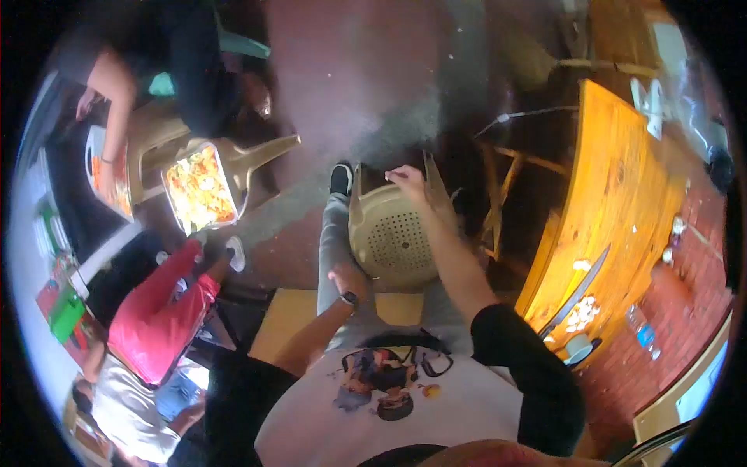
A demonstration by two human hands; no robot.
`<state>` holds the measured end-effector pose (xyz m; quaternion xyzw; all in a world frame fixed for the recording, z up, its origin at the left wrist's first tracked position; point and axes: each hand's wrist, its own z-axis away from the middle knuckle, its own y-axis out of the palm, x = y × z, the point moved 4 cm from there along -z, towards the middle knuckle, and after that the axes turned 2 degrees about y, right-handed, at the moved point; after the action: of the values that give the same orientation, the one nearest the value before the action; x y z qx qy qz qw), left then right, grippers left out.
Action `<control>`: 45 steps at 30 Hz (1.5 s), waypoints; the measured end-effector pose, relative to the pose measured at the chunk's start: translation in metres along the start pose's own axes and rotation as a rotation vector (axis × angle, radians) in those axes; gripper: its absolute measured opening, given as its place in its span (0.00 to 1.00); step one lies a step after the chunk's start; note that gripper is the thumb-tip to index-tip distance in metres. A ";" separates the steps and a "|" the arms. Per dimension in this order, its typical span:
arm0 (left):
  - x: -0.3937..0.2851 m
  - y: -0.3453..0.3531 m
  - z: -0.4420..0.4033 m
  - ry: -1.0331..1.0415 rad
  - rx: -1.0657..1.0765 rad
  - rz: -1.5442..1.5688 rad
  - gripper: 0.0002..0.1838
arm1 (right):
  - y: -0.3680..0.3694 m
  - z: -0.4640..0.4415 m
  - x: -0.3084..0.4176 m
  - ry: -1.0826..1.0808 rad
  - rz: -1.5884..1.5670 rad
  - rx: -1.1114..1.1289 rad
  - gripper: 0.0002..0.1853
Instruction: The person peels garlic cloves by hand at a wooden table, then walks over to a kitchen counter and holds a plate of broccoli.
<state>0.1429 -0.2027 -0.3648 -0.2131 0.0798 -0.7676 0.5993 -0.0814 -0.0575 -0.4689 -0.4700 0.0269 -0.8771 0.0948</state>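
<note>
My right hand (408, 183) is stretched out over the far edge of a beige plastic stool (393, 241) with a perforated seat. Its fingers are pinched together, and a small pale spot shows at the fingertips, too small to name. My left hand (347, 282), with a dark watch at the wrist, lies by my left thigh beside the stool. Its fingers look loosely extended, with nothing visible in them.
On my right, a wooden table (615, 171) bears a long knife (580, 288), white chopped pieces (583, 313) and a mug (577, 349). To the left, a tray of chopped orange and white food (200, 189) sits on a plastic chair (253, 159). Other people are nearby.
</note>
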 end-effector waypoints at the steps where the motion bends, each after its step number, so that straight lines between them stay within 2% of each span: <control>1: 0.004 0.008 -0.005 0.004 0.043 0.052 0.15 | 0.005 0.001 -0.002 0.024 -0.063 0.003 0.11; 3: 0.004 0.037 -0.007 0.018 0.146 0.153 0.12 | 0.018 0.014 -0.015 0.099 -0.191 0.012 0.12; 6: 0.008 0.077 -0.033 0.044 0.007 0.180 0.08 | 0.033 0.036 -0.059 0.002 -0.217 0.017 0.12; 8: 0.027 0.041 -0.019 0.093 -0.023 0.283 0.11 | 0.038 0.061 -0.076 0.234 -0.048 -0.004 0.12; 11: 0.064 -0.011 -0.010 0.221 -0.105 0.430 0.13 | 0.031 0.099 -0.088 0.280 0.130 0.080 0.12; 14: 0.080 -0.041 -0.003 0.282 -0.173 0.521 0.12 | 0.005 0.125 -0.105 0.292 -0.244 0.015 0.12; 17: 0.081 -0.064 -0.016 0.295 -0.250 0.575 0.12 | -0.024 0.111 -0.103 0.282 -0.150 -0.055 0.11; 19: 0.069 -0.072 -0.024 0.360 -0.295 0.608 0.12 | -0.044 0.106 -0.027 0.208 -0.242 -0.006 0.11; 21: 0.054 -0.078 -0.035 0.495 -0.343 0.611 0.11 | -0.064 0.097 0.025 0.107 -0.175 0.011 0.10; 22: 0.058 -0.123 0.007 0.608 -0.189 0.636 0.11 | -0.073 0.092 0.038 0.055 -0.231 -0.006 0.09; 25: 0.042 -0.134 0.033 0.747 -0.233 0.445 0.12 | -0.101 0.095 0.064 -0.091 -0.334 -0.055 0.06; 27: 0.020 -0.154 0.019 0.722 -0.323 0.509 0.17 | -0.114 0.095 0.089 -0.201 -0.321 -0.065 0.05; 28: 0.002 -0.162 0.011 0.724 -0.356 0.527 0.21 | -0.121 0.094 0.089 -0.254 -0.320 -0.084 0.06; 30: -0.050 -0.192 0.000 0.884 -0.534 0.445 0.17 | -0.132 0.110 0.111 -0.357 -0.221 -0.163 0.05; 31: -0.087 -0.185 -0.028 0.901 -0.488 0.414 0.22 | -0.140 0.131 0.121 -0.390 -0.168 -0.224 0.05; 33: -0.152 -0.182 -0.032 0.927 -0.454 0.369 0.32 | -0.154 0.181 0.139 -0.471 -0.161 -0.271 0.04; 35: -0.198 -0.161 -0.014 1.110 -0.504 0.397 0.27 | -0.168 0.243 0.143 -0.655 -0.355 -0.232 0.05; 37: -0.242 -0.115 -0.010 1.228 -0.768 0.368 0.20 | -0.188 0.316 0.133 -0.776 -0.405 -0.291 0.05; 38: -0.242 -0.112 0.029 1.271 -0.779 0.396 0.15 | -0.199 0.349 0.127 -0.799 -0.466 -0.271 0.05; 39: -0.247 -0.108 0.049 1.272 -0.776 0.340 0.16 | -0.207 0.382 0.120 -0.826 -0.527 -0.235 0.04; 40: -0.247 -0.104 0.061 1.234 -0.727 0.218 0.20 | -0.219 0.416 0.115 -0.862 -0.500 -0.315 0.04; 41: -0.242 -0.104 0.072 1.044 -0.741 0.102 0.25 | -0.230 0.448 0.112 -0.897 -0.467 -0.375 0.04; 42: -0.193 -0.115 0.046 0.953 -0.760 0.153 0.29 | -0.199 0.432 0.127 -0.896 -0.425 -0.420 0.03; 43: -0.193 -0.103 0.027 0.895 -0.750 0.104 0.32 | -0.203 0.457 0.119 -0.922 -0.413 -0.456 0.04; 45: -0.183 -0.103 -0.006 0.921 -0.707 0.143 0.33 | -0.211 0.480 0.117 -0.895 -0.385 -0.590 0.04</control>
<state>0.0841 -0.0012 -0.3735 -0.0387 0.5974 -0.6656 0.4457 0.2238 0.1470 -0.0774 -0.7989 0.1416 -0.5494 -0.2000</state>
